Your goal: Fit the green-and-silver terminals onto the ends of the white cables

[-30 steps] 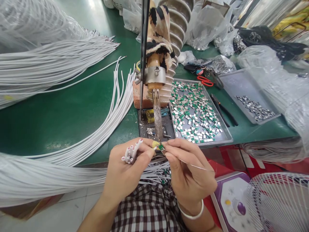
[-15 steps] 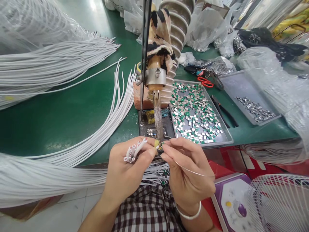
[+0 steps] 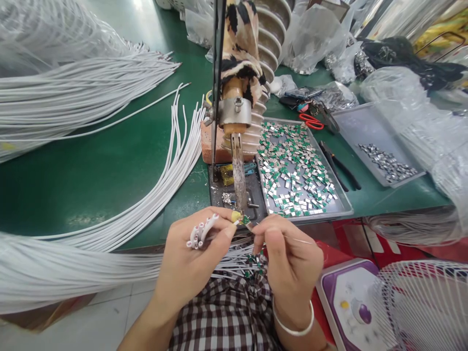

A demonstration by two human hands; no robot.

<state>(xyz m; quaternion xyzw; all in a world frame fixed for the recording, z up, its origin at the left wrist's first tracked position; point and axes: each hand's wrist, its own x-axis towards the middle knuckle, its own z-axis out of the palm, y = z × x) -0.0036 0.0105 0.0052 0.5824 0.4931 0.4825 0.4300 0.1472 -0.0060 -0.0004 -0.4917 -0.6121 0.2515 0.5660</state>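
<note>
My left hand point(image 3: 193, 243) is closed around several white cables point(image 3: 200, 233), whose stripped ends poke up above the fist. A yellow cover sits on one of its fingertips. Between its thumb and finger is one cable's white end, which meets a small green circuit board with a metal plug point(image 3: 247, 223). Just above the board is the lower end of a soldering iron point(image 3: 239, 180). My right hand point(image 3: 292, 253) pinches a thin solder wire point(image 3: 298, 240), its fingertips close to the plug; whether they touch it I cannot tell.
A tray of green-and-metal plugs point(image 3: 349, 210) stands right of the iron, near black-handled pliers point(image 3: 340, 168), red-handled scissors point(image 3: 310, 121) and a tray of metal parts point(image 3: 351, 126). White cable bundles point(image 3: 146, 209) cover the left. A fan point(image 3: 424, 302) is at lower right.
My right hand has drawn back slightly to the right and turned, so more of the plug shows. The solder wire lies flatter. My left hand stays nearly still.
</note>
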